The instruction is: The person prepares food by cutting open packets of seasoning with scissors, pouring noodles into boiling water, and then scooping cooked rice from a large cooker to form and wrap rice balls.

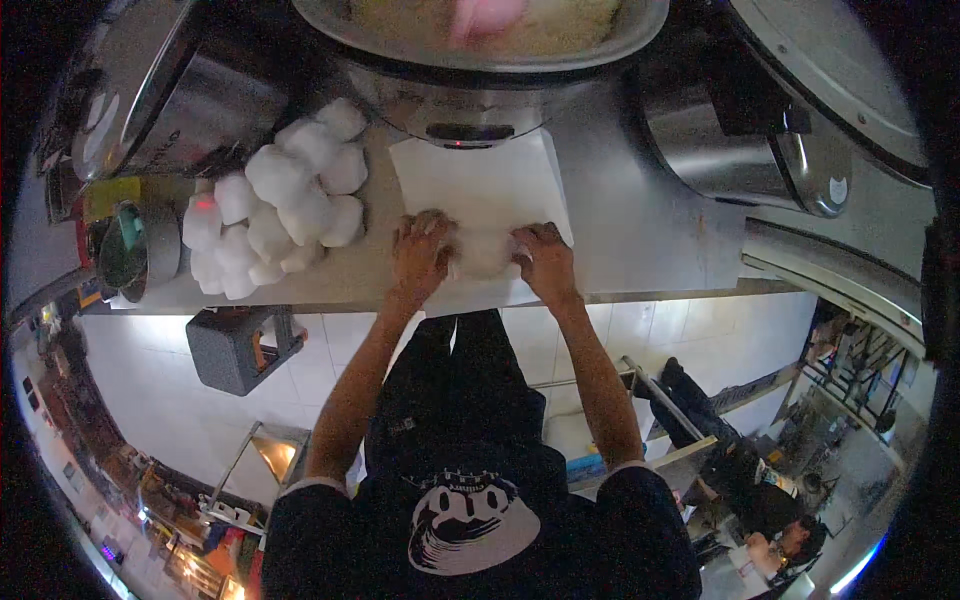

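A sheet of white paper (478, 180) lies on the steel counter in front of me, and its near part is bunched into a pale fold (482, 252). My left hand (424, 250) has curled fingers on the left side of that fold, slightly smeared by motion. On the opposite side, the bent fingers of my right hand (545, 258) pinch the paper. What lies inside the fold is hidden. Left of my hands, several rounded white paper-wrapped bundles (280, 176) are heaped on the counter.
Beyond the paper stands a large round cooker (430, 95) with rice and a pink paddle (487, 18) inside. Other metal cookers (720, 145) flank it. A metal container (160, 250) sits at the counter's left end. Behind me, a person (765, 520) is at lower right.
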`<action>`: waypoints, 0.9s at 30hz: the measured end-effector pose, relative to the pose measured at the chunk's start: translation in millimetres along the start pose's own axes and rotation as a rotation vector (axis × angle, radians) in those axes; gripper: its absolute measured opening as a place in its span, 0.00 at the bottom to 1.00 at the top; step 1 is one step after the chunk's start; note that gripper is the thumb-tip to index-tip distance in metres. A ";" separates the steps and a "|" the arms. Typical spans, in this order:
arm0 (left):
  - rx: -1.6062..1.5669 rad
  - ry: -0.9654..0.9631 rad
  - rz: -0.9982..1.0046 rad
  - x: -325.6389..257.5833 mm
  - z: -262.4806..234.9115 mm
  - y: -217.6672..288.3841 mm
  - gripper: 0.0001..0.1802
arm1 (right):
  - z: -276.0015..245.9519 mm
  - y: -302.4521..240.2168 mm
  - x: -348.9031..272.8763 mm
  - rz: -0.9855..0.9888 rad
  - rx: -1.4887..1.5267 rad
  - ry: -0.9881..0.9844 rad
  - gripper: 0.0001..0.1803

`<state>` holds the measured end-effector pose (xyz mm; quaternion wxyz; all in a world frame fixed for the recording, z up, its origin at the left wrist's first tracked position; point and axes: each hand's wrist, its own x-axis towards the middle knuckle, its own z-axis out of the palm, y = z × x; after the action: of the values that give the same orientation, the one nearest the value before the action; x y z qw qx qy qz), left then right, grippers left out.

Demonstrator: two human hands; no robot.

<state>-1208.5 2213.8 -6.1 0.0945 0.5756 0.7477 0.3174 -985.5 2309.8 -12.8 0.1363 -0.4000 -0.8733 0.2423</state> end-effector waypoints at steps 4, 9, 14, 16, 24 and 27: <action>0.091 -0.411 0.111 -26.3 20.2 -41.0 0.21 | 38.1 22.7 -26.2 -0.013 0.059 -0.072 0.17; 0.025 -0.429 0.231 -46.9 16.2 -49.7 0.21 | 17.5 -0.1 -38.2 -0.049 0.175 0.040 0.17; 0.017 -0.426 0.349 -50.1 11.6 -56.9 0.21 | 23.9 13.1 -42.0 -0.089 0.101 -0.026 0.18; 0.030 -0.416 0.264 -54.2 23.8 -64.0 0.20 | 28.7 15.4 -35.2 -0.066 0.169 -0.034 0.18; -0.176 -0.455 0.104 -9.5 39.6 -47.9 0.14 | 19.0 37.0 28.2 0.100 0.229 -0.348 0.15; -0.127 -0.550 -0.014 2.1 44.6 -33.4 0.15 | 21.4 19.0 38.8 0.161 0.140 -0.265 0.15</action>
<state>-1213.3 2227.6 -59.9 0.3317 0.6279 0.6766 0.1948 -1007.6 2343.4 -39.3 0.0276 -0.4230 -0.8297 0.3632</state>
